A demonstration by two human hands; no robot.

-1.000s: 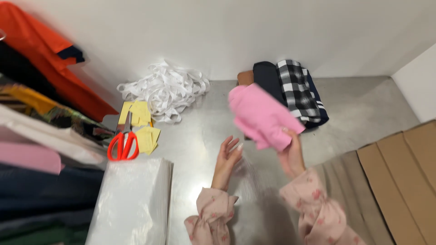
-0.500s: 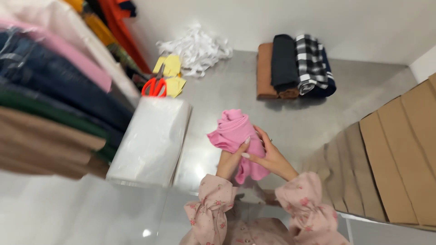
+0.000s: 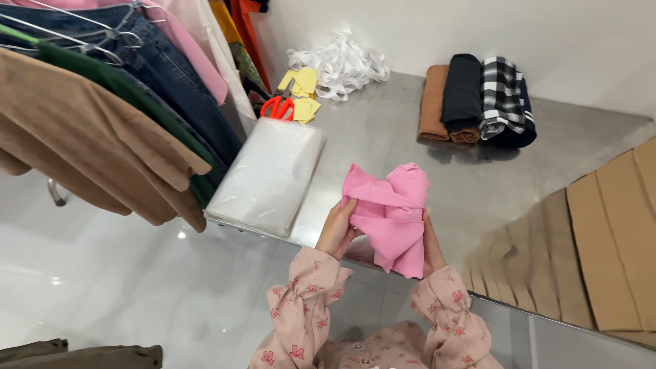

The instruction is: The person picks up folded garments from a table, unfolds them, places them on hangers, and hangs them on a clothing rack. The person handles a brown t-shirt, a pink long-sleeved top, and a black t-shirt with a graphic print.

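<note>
The left hand (image 3: 337,229) curls around the left edge of a crumpled pink fabric garment (image 3: 389,212), fingers closed on the cloth. The right hand (image 3: 432,239) grips the garment's right side, mostly hidden behind the folds, thumb pressed along its edge. The garment hangs bunched between both hands, loosely folded with a flap crossing its top, held above the near edge of the grey metal table (image 3: 383,137). Just to the left on the table lies a stack of clear plastic bags (image 3: 270,174).
</note>
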